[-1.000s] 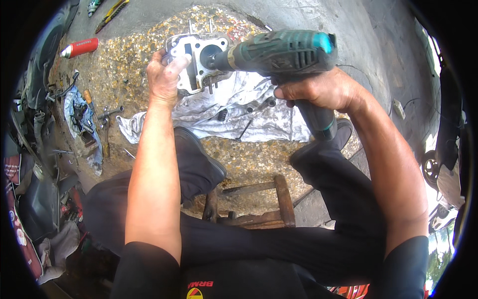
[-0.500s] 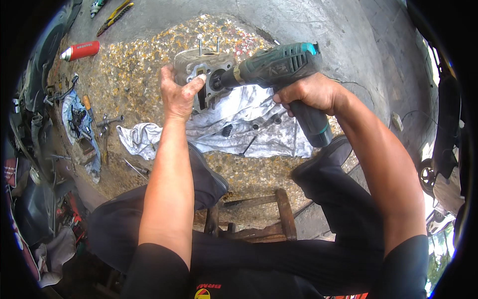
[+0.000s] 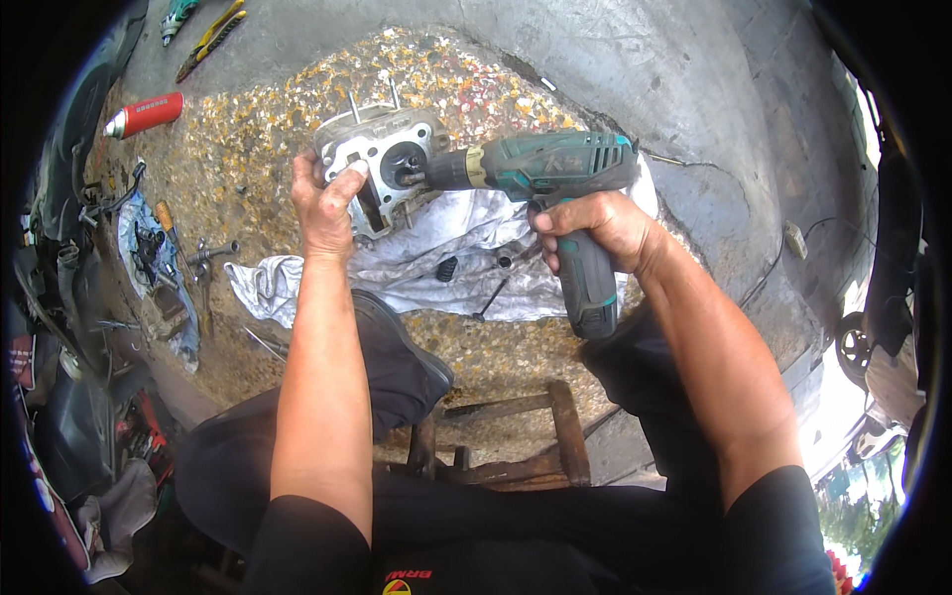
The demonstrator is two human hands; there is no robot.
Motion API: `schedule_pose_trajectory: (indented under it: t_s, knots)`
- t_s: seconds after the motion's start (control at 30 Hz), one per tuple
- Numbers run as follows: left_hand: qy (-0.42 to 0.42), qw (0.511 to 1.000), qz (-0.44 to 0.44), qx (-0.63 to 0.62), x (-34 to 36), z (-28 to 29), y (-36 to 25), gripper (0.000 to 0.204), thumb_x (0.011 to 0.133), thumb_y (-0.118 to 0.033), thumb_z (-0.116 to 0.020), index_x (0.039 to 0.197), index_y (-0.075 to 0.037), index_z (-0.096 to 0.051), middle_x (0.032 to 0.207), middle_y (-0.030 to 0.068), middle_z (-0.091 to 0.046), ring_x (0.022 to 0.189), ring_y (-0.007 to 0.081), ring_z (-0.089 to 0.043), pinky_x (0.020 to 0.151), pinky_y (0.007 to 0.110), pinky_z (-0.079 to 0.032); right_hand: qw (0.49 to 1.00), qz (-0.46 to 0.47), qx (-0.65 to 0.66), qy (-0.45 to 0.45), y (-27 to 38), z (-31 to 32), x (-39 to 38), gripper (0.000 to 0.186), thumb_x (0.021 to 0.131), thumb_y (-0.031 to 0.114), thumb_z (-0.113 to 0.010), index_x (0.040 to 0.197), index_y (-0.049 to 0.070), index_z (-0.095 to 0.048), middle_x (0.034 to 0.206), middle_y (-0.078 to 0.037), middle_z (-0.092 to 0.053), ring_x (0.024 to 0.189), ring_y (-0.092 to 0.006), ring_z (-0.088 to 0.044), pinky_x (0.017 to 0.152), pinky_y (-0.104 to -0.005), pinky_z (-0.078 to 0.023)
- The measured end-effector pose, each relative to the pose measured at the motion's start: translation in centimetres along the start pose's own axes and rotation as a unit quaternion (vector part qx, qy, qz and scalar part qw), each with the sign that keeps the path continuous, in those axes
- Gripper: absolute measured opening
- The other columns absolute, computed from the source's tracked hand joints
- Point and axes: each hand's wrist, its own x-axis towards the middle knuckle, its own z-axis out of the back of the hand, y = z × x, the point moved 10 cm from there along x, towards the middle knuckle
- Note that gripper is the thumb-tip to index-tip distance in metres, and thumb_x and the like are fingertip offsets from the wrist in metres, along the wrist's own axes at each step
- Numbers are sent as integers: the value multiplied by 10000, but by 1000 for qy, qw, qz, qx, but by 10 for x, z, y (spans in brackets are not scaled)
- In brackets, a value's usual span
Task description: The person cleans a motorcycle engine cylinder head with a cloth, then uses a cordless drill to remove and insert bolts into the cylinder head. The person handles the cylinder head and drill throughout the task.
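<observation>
My left hand (image 3: pixel 327 210) grips a metal engine cylinder head (image 3: pixel 409 135) from its left side, thumb pressed on the flat face and studs sticking up at its far edge. My right hand (image 3: pixel 598 226) is wrapped round the handle of a teal and black cordless drill (image 3: pixel 560 164). The drill lies nearly level, its chuck at the round chamber of the cylinder head; what the chuck holds is hard to make out. Below them a stained white cloth (image 3: pixel 416 260) is spread, bearing a small dark spring-like part (image 3: pixel 447 269), a small ring-shaped part (image 3: pixel 504 260) and an engine valve (image 3: pixel 491 299).
A red spray can (image 3: pixel 149 112) lies at the left, with yellow-handled pliers (image 3: pixel 210 46) and a teal tool (image 3: pixel 177 20) beyond. Small parts rest on a blue cloth (image 3: pixel 131 216), near wrenches (image 3: pixel 210 254) and an orange-handled screwdriver (image 3: pixel 165 215). A wooden stool (image 3: pixel 569 432) stands between my legs.
The drill has swung from a slant to nearly level, its rear end lower. My left hand and the cylinder head have shifted slightly left and tilted. The view has moved a little too.
</observation>
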Motion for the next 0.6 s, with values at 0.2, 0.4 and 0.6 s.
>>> schedule_pose_trajectory:
  t_s: [0.2, 0.4, 0.6]
  knots:
    - [43, 999, -9, 4, 5, -10, -9, 668, 685, -119, -748, 1249, 79, -450, 1116, 155, -626, 996, 221, -613, 919, 334, -485, 994, -21, -105, -4, 33, 10, 4, 124, 815, 106, -728, 819, -6, -674, 708, -80, -640, 597, -203, -645, 569, -338, -544]
    - [93, 983, -73, 138, 6, -38, -34, 678, 659, -124, -791, 1216, 91, -472, 1104, 159, -623, 979, 221, -604, 904, 331, -489, 928, -38, -370, 27, 81, -11, 10, 174, 795, 142, -735, 748, -11, -669, 670, -84, -645, 561, -179, -629, 527, -319, -518]
    - [76, 979, -73, 174, 2, -36, -33, 688, 651, -157, -824, 1200, 97, -497, 1125, 198, -643, 1014, 247, -623, 900, 340, -500, 819, 50, -571, 37, 117, -50, 16, 153, 718, 86, -703, 768, -45, -642, 668, -112, -636, 525, -209, -604, 483, -361, -507]
